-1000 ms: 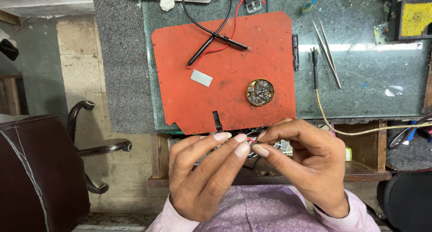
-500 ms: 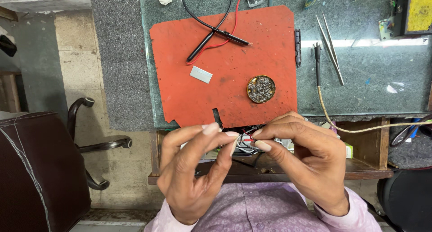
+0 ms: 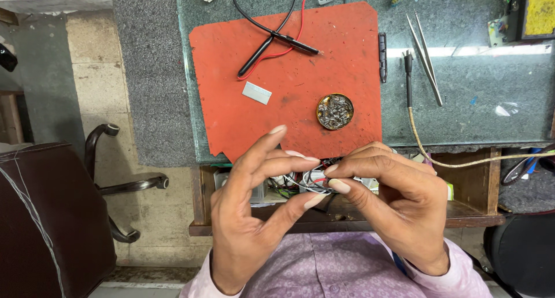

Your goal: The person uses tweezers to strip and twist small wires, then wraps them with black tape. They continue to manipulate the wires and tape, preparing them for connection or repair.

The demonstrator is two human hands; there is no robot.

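Note:
Both of my hands meet in front of my chest, over an open drawer (image 3: 474, 208) below the bench edge. My left hand (image 3: 254, 211) and my right hand (image 3: 393, 205) pinch a small bundle of thin white, black and red wires (image 3: 315, 182) between fingertips and thumbs. What the wires attach to is hidden behind my fingers. Just beyond my hands lies an orange-red work mat (image 3: 289, 84) on the green stone bench top (image 3: 480, 90).
On the mat lie two black probes with red and black leads (image 3: 272, 43), a small grey rectangular piece (image 3: 256, 93) and a round brass tin of solder scraps (image 3: 335, 111). Tweezers (image 3: 425, 58) and a corded tool (image 3: 408, 78) rest to the right. A dark chair (image 3: 52, 217) stands at left.
My hands have shifted slightly lower and closer together on the wire bundle; my left index finger has lifted and straightened. The bench items have not moved.

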